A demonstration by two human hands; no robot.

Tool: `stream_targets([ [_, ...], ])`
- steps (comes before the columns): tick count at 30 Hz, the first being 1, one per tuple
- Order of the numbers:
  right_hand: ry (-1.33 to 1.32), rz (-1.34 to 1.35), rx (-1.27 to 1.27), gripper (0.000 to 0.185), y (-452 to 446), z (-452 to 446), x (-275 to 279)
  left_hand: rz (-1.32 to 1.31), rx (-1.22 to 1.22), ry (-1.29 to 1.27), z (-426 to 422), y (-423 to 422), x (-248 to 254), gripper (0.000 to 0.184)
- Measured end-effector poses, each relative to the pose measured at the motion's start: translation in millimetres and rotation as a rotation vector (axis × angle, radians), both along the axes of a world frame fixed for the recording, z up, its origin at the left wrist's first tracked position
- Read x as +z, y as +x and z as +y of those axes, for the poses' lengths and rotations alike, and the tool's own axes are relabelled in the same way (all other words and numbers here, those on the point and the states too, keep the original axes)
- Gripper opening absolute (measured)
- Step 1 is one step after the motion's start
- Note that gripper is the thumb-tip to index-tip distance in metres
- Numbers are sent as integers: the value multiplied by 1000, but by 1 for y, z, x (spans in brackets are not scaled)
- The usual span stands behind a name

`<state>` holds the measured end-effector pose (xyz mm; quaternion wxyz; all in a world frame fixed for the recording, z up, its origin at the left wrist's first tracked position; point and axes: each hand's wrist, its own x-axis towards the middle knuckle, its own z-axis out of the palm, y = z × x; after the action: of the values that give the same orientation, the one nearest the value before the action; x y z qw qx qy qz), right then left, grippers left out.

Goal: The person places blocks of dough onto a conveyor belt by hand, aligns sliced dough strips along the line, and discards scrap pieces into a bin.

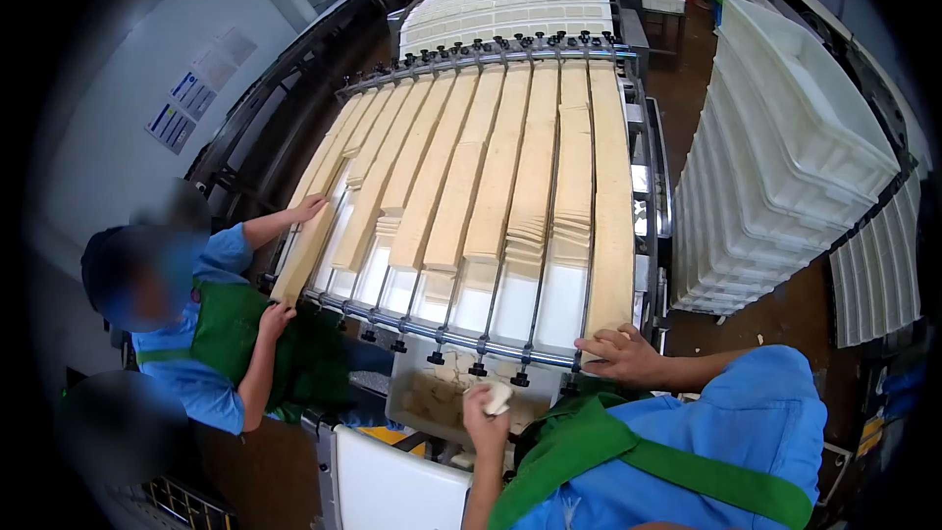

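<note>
Head view: my left grip [484,419] is closed around a pale broken piece [499,397], near a bin [432,424] that contains similar scraps [451,371]. My right grip [625,355] lies with its fingers over the near end of the rightmost long strip [610,206]; I cannot tell whether it clasps the strip or only rests on it. That strip lies along the right side of the white bed [559,304], with other pale strips [500,186] side by side to its left. A metal rail [461,340] with black knobs [478,369] crosses the near edge. At my left, a co-worker [221,329] in a green apron has 2 hands on another strip [302,260]. To my right stands a stack of white trays [760,196].
</note>
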<state>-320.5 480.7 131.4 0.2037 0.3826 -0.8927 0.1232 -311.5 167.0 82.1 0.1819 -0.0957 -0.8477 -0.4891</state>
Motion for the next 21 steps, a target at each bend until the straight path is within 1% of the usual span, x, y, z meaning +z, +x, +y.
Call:
stream_targets([
  [1, 43, -43, 14, 18, -1, -3, 3, -7, 85, 16, -17, 7, -10, 35],
  [3, 50, -80, 32, 18, -5, -6, 5, -186, 246, -116, -43, 26, -15, 43],
  [4, 82, -77, 52, 18, -7, -7, 6, -232, 276, -76, -50, 35, -23, 56],
  [5, 113, -76, 70, 19, -7, -7, 6, -229, 278, -77, -55, 48, -28, 56],
  [7, 84, -23, 77, 18, -8, -7, -1, -515, 435, -348, -63, 79, -36, 61],
  [8, 58, 27, 84, 18, -10, -7, -4, -511, 438, -345, -71, 93, -49, 61],
  [10, 18, 37, 93, 18, -12, -7, -5, -426, 386, -499, -81, 116, -74, 43],
  [11, -25, 43, 98, 17, -13, -7, -5, -425, 390, -495, -82, 122, -85, 43],
  [13, -13, 59, 97, 17, -12, -7, -3, -309, 297, -657, -78, 129, -91, 24],
  [14, -3, 72, 94, 16, -12, -7, -2, -312, 302, -653, -77, 130, -94, 24],
  [16, 0, 79, 105, 17, -12, -6, -6, -286, 425, -556, -70, 126, -88, 15],
  [21, -25, 66, 119, 16, -13, -2, -7, -325, 447, -548, -70, 126, -87, 15],
])
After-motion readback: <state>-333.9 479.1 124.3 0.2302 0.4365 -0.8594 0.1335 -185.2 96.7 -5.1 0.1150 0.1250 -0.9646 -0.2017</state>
